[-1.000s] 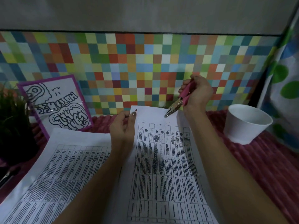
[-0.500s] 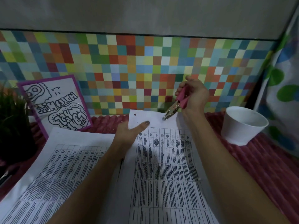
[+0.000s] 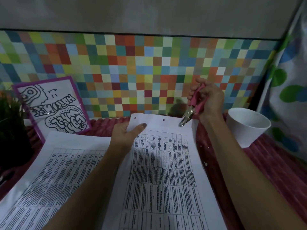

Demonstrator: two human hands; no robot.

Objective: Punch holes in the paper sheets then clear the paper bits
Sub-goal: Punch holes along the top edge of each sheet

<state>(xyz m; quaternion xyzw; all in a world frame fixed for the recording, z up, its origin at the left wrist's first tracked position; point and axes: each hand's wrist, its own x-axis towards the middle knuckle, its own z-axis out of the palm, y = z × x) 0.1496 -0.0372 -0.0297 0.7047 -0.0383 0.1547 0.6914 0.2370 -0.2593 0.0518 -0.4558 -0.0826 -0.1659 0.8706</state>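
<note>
- White paper sheet printed with a black table [image 3: 166, 171]: nearest you, with its long axis running away from you and its far short edge raised toward the wall. Two punched holes [image 3: 163, 120] sit along that edge, one at the left corner and one mid-edge. The right corner looks like the one left to do.
- Second white printed sheet [image 3: 49, 171]: lies flat on your left, partly under your left forearm.
- Left hand [image 3: 126, 135]: pinches the first sheet near its far left corner, thumb on top and fingers hidden beneath.
- White paper bits [image 3: 205, 163]: scattered on the red ribbed cloth [image 3: 274, 163] beside the sheet's right edge, between sheet and pot. They are not yet cleared.
- Pink-handled metal hole punch [image 3: 191, 112]: its nose points down and left from your grip and meets the far edge at the right corner. You cannot tell whether it has bitten through. To judge by the layout, the coming squeeze depends on keeping that edge seated in line with the other two holes.
- Right hand [image 3: 207, 98]: fingers curled round the pink handles, just beyond the corner. It is the nearer hand to that spot.
- White plastic pot [image 3: 247, 125]: upright to the right, apart from the sheet. Nothing shows inside it.
- Purple-framed line drawing [image 3: 53, 110]: leans against the multicoloured tile wall [image 3: 149, 72].
</note>
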